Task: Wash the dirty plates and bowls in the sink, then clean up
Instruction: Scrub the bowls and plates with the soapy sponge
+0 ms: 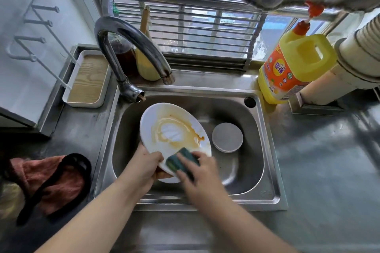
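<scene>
The left hand point(149, 161) is clenched on the near rim of a white oval ceramic plate point(164, 121) smeared with orange-brown sauce, thumb on the upper face, holding it tilted over the basin, probably so that the dirty face is turned up toward the person and drips fall into the sink. The right hand point(197, 174) grips a dark green scouring sponge point(181, 160) and presses it on the plate's near edge, just beside the left thumb; the hand is blurred, which suggests scrubbing is under way, though most of the sauce ring further up the plate looks untouched. Under the tilted plate, a second white rim point(170, 179) shows, likely another dish waiting, but little of it can be seen. All this sits inside the stainless steel sink point(271, 170), whose drain is closed by a round grey plug cover point(227, 137) just right of the plate. The curved chrome tap point(131, 47) arches over the basin's far left corner; no water can be seen running. A yellow detergent jug with an orange label point(294, 68) stands on the far right corner of the steel worktop point(329, 160), within reach for re-soaping. Left of the sink lie a pink cloth point(55, 183) with a black strap point(67, 172) across it, and a white tray with a wooden base point(88, 80), possibly a place for drying washed dishes.
</scene>
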`<state>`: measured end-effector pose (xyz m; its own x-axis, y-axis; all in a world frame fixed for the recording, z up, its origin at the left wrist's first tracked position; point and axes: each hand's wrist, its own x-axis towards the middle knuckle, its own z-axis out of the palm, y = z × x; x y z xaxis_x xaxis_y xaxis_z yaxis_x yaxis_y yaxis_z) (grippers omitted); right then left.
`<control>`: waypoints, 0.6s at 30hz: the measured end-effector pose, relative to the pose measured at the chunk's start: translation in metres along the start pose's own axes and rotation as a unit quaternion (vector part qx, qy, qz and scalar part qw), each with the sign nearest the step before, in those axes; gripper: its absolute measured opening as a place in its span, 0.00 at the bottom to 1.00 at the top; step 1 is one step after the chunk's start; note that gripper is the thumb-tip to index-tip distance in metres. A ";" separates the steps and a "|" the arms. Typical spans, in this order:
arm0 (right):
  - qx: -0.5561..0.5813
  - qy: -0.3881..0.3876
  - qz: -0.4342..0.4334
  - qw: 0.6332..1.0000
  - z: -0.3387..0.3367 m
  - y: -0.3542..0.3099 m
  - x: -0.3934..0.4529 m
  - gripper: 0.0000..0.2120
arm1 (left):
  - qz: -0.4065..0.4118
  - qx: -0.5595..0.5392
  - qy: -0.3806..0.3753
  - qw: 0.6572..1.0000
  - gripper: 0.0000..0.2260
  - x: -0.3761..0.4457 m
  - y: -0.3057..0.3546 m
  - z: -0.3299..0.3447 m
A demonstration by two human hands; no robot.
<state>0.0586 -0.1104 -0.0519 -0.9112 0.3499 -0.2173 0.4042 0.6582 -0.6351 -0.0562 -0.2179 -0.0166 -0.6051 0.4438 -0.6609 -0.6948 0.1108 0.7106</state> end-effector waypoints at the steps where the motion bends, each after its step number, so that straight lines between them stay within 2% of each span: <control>1: 0.036 -0.009 -0.040 0.999 0.005 -0.005 -0.010 0.30 | -0.004 0.000 0.002 1.000 0.26 0.000 0.001 -0.003; 3: -0.003 -0.011 -0.081 0.997 -0.001 0.019 -0.005 0.25 | -0.021 -0.005 0.008 1.000 0.25 0.000 0.002 -0.008; 4: -0.050 -0.001 -0.053 0.997 -0.009 0.041 0.007 0.24 | -0.032 -0.007 0.010 0.999 0.23 0.000 0.002 -0.009; 5: -0.100 -0.004 0.018 0.995 -0.017 0.061 0.019 0.23 | -0.041 -0.010 0.011 0.999 0.22 0.001 0.001 -0.009; 7: -0.128 -0.015 0.124 0.984 -0.021 0.069 0.032 0.24 | -0.047 -0.013 0.008 0.999 0.21 0.005 0.000 -0.002; 8: -0.100 -0.008 0.110 0.989 -0.015 0.054 0.030 0.26 | -0.045 -0.008 0.008 0.999 0.21 0.007 0.001 0.000; 11: 0.040 -0.011 -0.030 0.999 0.008 0.001 -0.001 0.29 | -0.032 0.002 0.017 0.999 0.22 0.010 0.003 -0.002; 13: 0.025 -0.004 -0.088 0.996 0.002 0.011 -0.001 0.25 | -0.033 0.001 0.013 0.999 0.22 0.009 0.004 -0.005; 14: -0.013 0.018 -0.088 0.996 -0.005 0.029 0.009 0.23 | -0.036 0.002 0.008 0.999 0.22 0.009 0.004 -0.006; 15: -0.068 0.042 -0.065 0.995 -0.015 0.049 0.020 0.22 | -0.037 0.001 0.007 0.999 0.22 0.009 0.004 -0.004; 16: -0.110 0.035 -0.011 0.993 -0.024 0.060 0.029 0.22 | -0.039 -0.003 0.007 0.999 0.21 0.010 0.004 -0.002; 18: -0.112 0.017 0.065 0.991 -0.018 0.056 0.029 0.23 | -0.037 -0.013 0.005 0.999 0.20 0.012 0.007 0.005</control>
<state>0.0560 -0.0518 -0.0807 -0.8483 0.4616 -0.2595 0.5296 0.7357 -0.4223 -0.0663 -0.2071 -0.0187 -0.5549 0.4271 -0.7139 -0.7477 0.1201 0.6530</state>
